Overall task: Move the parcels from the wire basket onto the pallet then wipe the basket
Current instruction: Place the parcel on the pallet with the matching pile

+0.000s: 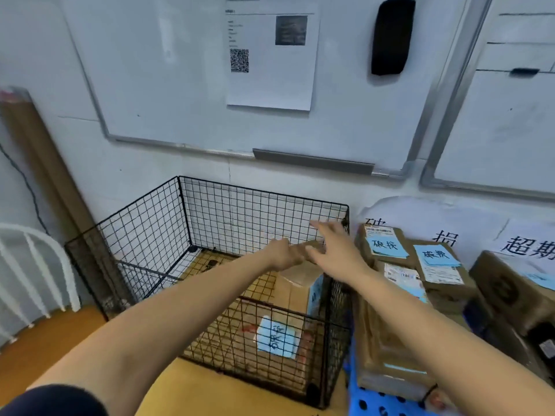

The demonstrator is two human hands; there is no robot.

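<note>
Black wire basket furthest left. Over it, left hand, fingers curled round the near end of a small brown parcel, though blurred. Just right of those fingers, right hand, fingers straight and spread apart, thumb close to that parcel. Below the fingers, inside the basket, a tall box and a flat parcel with a blue note. Right of the fingers, outside the mesh, labelled parcels stacked on the blue pallet.
</note>
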